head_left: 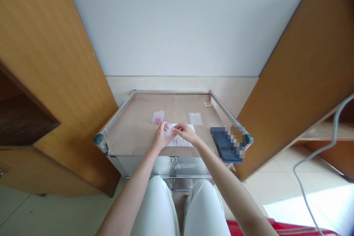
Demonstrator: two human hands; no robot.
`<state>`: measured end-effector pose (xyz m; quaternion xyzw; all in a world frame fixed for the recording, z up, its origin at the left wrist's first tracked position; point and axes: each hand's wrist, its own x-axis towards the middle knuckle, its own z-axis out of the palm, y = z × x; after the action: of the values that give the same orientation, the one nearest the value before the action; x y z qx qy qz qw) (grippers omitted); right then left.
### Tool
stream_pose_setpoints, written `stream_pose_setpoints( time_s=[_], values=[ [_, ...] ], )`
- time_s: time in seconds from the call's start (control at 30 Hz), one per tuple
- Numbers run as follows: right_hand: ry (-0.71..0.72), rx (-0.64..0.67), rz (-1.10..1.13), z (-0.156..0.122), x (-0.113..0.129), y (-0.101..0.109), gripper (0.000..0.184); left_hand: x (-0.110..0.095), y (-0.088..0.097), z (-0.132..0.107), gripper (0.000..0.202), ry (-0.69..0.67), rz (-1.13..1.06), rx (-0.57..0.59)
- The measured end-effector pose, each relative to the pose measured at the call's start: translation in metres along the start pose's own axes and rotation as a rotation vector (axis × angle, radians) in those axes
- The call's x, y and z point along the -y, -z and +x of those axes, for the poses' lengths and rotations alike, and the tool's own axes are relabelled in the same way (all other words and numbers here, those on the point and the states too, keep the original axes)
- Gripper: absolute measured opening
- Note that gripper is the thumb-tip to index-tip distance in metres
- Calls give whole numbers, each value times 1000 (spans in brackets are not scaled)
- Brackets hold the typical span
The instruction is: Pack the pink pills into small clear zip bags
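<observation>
My left hand [160,137] is closed around a small translucent plastic bag [168,130], held just above a white sheet [181,141] on the table. My right hand [186,133] meets it from the other side, thumb and fingertips pinched together at the bag's edge. Whether the right fingers also hold some tiny item cannot be made out. Just beyond my left hand lies a clear bag with pink beads [158,120] gathered at its bottom. Behind my right hand a flat clear zip bag [195,119] rests on the tabletop.
The small table [125,136] has a raised metal rail along its back and sides. A dark phone [225,147] lies at its right front, partly pixelated. A little tan card [208,104] sits at the back right. Wooden cabinets [91,118] flank the table; a grey cable [298,177] hangs at right.
</observation>
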<state>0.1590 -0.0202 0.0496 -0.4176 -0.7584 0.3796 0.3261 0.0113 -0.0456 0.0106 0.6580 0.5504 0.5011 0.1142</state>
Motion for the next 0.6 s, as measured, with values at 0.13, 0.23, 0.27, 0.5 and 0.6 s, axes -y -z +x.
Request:
stream_pose_setpoints(
  time_s=[0.13,0.23,0.27,0.5,0.6],
  values=[
    [-43,-34,-9,3,4,-4,28,-6,0,5,53,0,-19,-2],
    [-46,-66,40,5,5,-1,19,-11,1,10,58,36,-104,45],
    [-41,-69,72,6,6,2,17,-12,3,12,57,66,-161,76],
    [-79,-57,263,10,9,23,21,-21,20,29,39,316,-583,345],
    [-79,-48,283,11,9,25,24,-27,25,33,37,360,-635,392]
  ],
)
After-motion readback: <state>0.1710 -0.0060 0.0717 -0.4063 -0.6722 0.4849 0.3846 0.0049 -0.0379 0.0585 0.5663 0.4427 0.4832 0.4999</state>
